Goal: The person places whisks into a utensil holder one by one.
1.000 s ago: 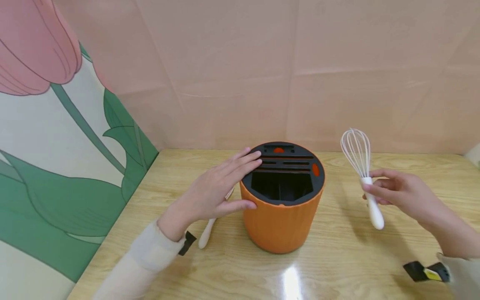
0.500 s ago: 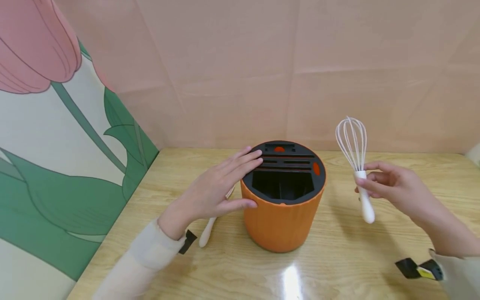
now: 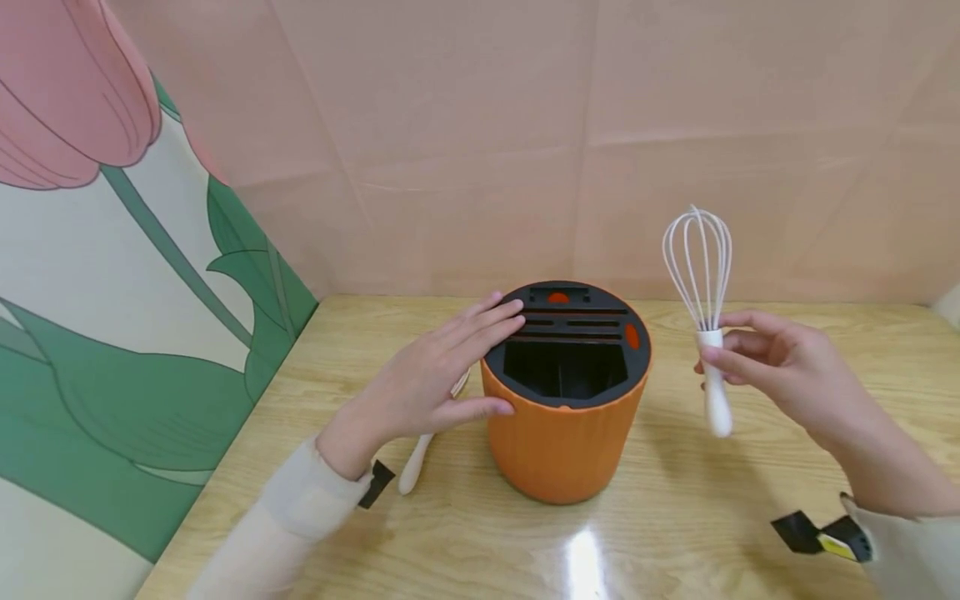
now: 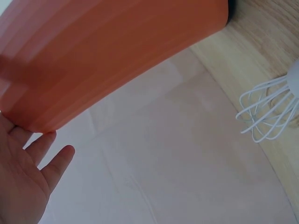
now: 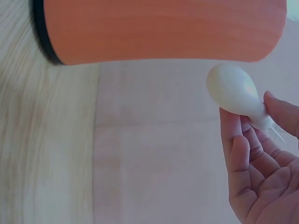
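An orange utensil holder [image 3: 562,454] with a black slotted lid [image 3: 637,367] stands upright on the table. My left hand [image 3: 431,379] rests on the lid's left edge, fingers straight and thumb against the side. On the right, a white whisk [image 3: 712,383] is pinched between the thumb and fingers of my right hand [image 3: 787,367], wires up and handle down, apart from the holder. The right wrist view shows the rounded handle end [image 5: 231,88] near the holder's wall. Left of the holder lies a second whisk [image 3: 415,467], partly hidden under my left hand; its wires [image 4: 266,109] show in the left wrist view.
The wooden table [image 3: 480,550] ends at the back against a pink wall covering [image 3: 465,167]. On the left rises a panel with a printed tulip [image 3: 75,92]. A white object [image 3: 948,307] shows at the far right edge.
My right hand has moved left and slightly up with the whisk, nearer the holder. The whisk stands more upright. My left hand and the holder have stayed in place.
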A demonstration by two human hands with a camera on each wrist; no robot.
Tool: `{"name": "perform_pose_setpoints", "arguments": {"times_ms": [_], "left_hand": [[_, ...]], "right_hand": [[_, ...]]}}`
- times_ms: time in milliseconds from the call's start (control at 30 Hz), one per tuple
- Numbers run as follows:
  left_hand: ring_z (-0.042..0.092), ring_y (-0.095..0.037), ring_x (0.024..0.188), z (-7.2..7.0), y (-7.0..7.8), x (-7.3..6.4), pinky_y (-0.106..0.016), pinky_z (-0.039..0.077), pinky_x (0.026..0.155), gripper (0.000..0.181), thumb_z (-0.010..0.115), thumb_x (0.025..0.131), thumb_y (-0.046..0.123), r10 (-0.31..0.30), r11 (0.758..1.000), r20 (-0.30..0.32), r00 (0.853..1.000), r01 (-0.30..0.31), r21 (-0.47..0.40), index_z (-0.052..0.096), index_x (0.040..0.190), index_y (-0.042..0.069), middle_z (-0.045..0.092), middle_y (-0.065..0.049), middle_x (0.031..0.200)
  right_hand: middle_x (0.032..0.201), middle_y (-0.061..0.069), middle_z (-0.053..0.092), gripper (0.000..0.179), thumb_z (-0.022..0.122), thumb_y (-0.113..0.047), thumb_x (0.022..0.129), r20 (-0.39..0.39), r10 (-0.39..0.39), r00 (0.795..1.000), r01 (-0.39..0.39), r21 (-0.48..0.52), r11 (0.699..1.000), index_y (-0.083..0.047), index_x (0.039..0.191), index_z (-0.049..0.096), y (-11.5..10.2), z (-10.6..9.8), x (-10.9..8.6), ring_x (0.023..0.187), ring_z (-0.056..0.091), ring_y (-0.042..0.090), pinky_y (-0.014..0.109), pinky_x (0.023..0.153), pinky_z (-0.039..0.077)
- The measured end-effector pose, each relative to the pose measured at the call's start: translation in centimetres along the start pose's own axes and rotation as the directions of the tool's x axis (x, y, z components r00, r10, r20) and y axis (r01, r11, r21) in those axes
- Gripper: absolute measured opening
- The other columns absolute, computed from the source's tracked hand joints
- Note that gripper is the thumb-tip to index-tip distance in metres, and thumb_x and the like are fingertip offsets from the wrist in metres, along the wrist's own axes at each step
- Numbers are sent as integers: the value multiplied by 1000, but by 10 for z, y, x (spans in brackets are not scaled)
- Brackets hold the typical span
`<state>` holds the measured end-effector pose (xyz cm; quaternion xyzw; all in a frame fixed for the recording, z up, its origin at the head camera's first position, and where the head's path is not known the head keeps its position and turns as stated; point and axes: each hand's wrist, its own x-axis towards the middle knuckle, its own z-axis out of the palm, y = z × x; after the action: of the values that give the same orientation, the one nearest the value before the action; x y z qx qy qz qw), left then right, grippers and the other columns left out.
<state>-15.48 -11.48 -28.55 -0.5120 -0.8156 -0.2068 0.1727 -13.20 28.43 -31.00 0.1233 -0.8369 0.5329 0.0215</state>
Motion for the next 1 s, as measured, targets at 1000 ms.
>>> {"name": "perform_pose_setpoints", "arguments": {"times_ms": [1000], "left_hand": [[21,-22,154,1,0,-4,-40,26,124,84,43,93,66,-8,1000,-6,1000,7,-26,36,153,8,35,-8,161]], "right_hand": [[94,9,76,40,53,26,87,-69,-335,940,330,447,831,8,123,60,-56,23,-2,80,74,17,21,76,59]]}}
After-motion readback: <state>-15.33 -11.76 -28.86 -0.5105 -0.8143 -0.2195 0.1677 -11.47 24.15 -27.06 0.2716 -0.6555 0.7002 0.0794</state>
